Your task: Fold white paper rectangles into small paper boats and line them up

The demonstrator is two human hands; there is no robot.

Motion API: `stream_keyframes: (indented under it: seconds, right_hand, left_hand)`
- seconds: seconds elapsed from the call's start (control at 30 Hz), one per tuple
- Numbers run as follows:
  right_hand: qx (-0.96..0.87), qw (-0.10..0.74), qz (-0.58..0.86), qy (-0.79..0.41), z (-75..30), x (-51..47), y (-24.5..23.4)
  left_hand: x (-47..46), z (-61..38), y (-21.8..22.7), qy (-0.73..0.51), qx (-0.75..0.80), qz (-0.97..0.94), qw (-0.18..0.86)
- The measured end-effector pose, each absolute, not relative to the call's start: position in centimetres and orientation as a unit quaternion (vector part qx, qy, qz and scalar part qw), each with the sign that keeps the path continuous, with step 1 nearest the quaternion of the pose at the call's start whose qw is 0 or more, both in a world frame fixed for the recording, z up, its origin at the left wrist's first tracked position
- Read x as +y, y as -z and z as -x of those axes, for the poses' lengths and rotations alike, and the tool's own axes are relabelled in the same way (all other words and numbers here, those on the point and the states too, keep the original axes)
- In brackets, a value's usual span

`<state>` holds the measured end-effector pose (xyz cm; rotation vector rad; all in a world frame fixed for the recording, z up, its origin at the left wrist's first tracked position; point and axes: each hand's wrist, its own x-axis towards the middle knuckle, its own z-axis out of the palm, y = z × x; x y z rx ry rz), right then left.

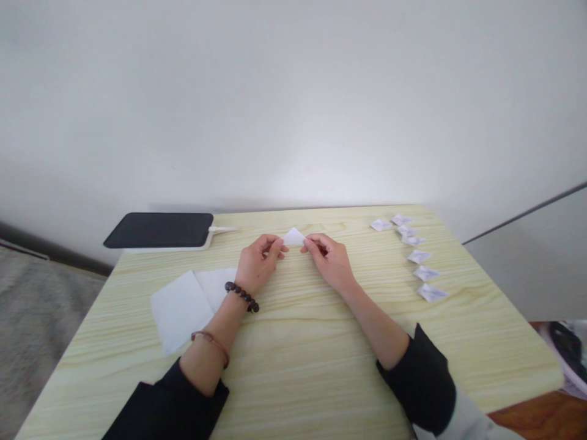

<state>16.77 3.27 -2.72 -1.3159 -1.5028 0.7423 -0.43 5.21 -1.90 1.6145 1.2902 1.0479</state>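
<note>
Between my two hands is a small piece of folded white paper [294, 236], its peak pointing toward the wall. My left hand [262, 260] pinches its left corner between thumb and fingers. The right corner is gripped the same way by my right hand [328, 256]. Both hands are held over the middle of the wooden table [302, 366]. Beside my left wrist lie white paper sheets [181, 311], overlapping and partly covered by that arm. Several folded paper boats [419, 256] stand in a loose column to the right of my right hand.
A black-screened phone [160, 230] rests on a white block at the table's back left, with a white cable [224, 229] plugged into its right end. A pale wall [293, 110] rises directly behind the table. Grey fabric [41, 318] shows beyond the left edge.
</note>
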Motion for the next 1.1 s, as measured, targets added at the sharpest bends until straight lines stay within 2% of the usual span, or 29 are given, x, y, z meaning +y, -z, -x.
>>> stream_keyframes:
  seconds: [0.63, 0.87, 1.1]
  right_hand:
    - [-0.629, 0.464, 0.557, -0.281, -16.83, 3.13, 2.28]
    - [-0.606, 0.482, 0.546, -0.32, -16.85, 2.97, 2.32]
    - [-0.621, 0.479, 0.535, -0.313, -16.89, 3.02, 2.39]
  left_hand:
    - [5.21, 0.32, 1.83, -0.428, 0.504, -0.58, 0.476]
    - [5.23, 0.37, 1.77, -0.443, 0.498, -0.564, 0.487]
    - [5.05, 0.36, 1.65, -0.404, 0.479, -0.599, 0.499]
